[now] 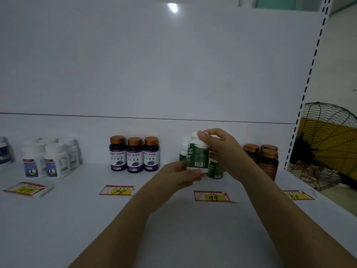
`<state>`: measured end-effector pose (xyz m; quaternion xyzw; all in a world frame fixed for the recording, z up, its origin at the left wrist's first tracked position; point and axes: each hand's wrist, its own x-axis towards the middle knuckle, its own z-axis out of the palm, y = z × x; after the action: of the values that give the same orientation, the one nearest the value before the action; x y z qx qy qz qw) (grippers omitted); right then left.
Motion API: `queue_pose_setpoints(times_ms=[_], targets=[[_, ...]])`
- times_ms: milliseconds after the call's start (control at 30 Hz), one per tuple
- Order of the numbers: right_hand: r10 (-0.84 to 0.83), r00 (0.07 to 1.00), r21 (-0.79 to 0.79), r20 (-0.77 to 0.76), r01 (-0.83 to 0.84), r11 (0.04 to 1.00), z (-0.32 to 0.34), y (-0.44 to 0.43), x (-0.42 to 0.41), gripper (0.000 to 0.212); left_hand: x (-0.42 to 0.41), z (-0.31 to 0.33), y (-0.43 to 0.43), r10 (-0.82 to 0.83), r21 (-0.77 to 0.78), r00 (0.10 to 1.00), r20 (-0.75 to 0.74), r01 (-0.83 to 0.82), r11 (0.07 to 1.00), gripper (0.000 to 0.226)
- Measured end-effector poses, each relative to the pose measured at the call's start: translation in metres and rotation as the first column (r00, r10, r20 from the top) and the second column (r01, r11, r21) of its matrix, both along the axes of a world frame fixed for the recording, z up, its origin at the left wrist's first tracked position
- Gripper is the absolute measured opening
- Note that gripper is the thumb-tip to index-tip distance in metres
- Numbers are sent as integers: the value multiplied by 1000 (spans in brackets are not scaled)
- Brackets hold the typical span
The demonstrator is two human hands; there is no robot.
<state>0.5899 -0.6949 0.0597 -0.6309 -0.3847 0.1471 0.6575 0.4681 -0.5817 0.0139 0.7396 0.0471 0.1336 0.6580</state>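
White plastic bottle (197,155), fingers of left hand (177,175) curled round its base, right hand (222,149) pinching its top; a careless set-down could topple the neighbouring green-label bottle (214,172).

Glossy white plastic bottle (197,151), paper-labelled; smooth matt white shelf (77,219).

Open shelf front, crowded back row
Bare shelf (77,219) fills the lower frame; purple-label bottles (134,154) centre-left and brown bottles (267,161) right flank a gap holding green-label bottles (215,171).
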Motion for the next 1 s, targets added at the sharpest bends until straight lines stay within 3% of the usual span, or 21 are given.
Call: queue_pose_setpoints(times_ms=[200,400,533,667,900,1000], targets=[[-38,999,29,-12,38,999,-2,2,1,42,2,-1,1,39,6,999,5,-39,999,25],[51,999,4,-8,-50,999,-4,3,4,25,3,-1,2,234,141,971,50,-239,961,38],[131,991,-37,31,-130,991,-5,4,3,32,4,-3,2,316,203,945,89,-328,923,49],[101,985,-96,137,-88,992,-4,4,0,32,5,-6,3,379,320,916,129,-400,859,50],[43,949,-296,311,54,954,-3,0,-1,33,-1,-13,-1,374,543,926,53,-341,767,45],[10,901,-392,433,178,903,8,0,-2,30,-3,-12,-4,373,667,927,-46,-250,702,51]])
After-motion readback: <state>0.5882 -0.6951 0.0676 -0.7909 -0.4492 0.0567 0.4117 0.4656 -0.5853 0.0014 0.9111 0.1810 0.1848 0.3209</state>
